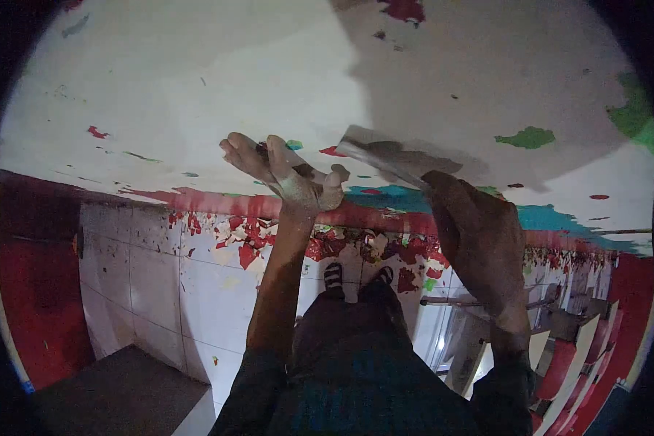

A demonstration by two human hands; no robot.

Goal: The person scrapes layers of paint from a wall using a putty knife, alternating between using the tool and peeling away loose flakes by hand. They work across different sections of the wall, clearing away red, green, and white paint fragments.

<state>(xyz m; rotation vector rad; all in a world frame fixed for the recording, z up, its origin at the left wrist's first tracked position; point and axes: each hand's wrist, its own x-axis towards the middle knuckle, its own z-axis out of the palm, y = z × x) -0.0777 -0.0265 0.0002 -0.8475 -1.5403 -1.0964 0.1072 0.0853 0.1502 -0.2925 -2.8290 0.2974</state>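
A pale wall (269,80) fills the upper view, with patches of red, green and blue-green paint on it. My left hand (287,171) is raised against the wall, its fingers spread and nothing held in it. To the right, my right hand (476,225) is wrapped round a flat scraper (381,156). The scraper's blade points up and left and lies close to the wall near a small red spot. Whether its edge touches the wall I cannot tell. A ragged red band (218,203) runs along the lower wall.
Red, cream and green paint flakes (247,254) lie on the tiled floor (152,269) along the wall's foot. A dark box-like block (123,392) stands at the lower left. Red and cream chairs (567,363) are at the lower right. My feet are below.
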